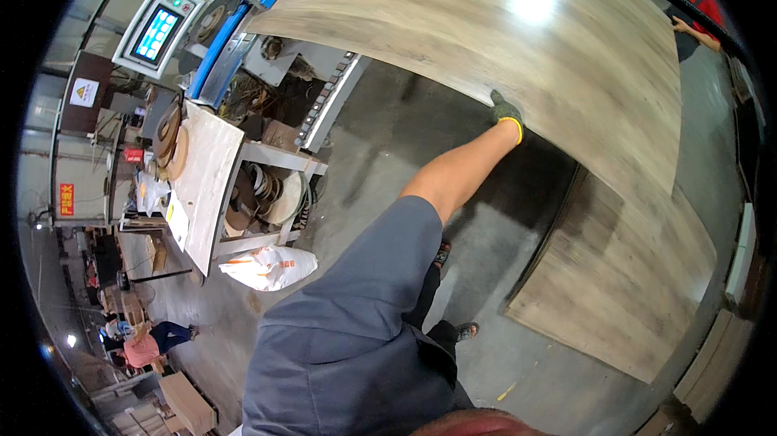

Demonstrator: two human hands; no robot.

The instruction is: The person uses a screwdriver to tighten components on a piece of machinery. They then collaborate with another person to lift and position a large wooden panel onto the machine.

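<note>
My left hand (507, 109), in a dark knitted glove with a yellow cuff, grips the near edge of a large wood-grain panel (453, 23). Its thumb shows at the edge, while the fingers are mostly hidden by the panel. The panel's left end lies at an edge-working machine (218, 64) with a blue rail. A second wood-grain panel (599, 282) lies lower at the right, partly beneath the first. My right hand is out of view.
A lit control screen (158, 34) stands at the upper left. Beside the machine are a side table (206, 169) with rolls of edging and a white sack (269, 267) on the floor. A person in red (702, 11) stands by the panel's far right; another person (146, 345) is at lower left.
</note>
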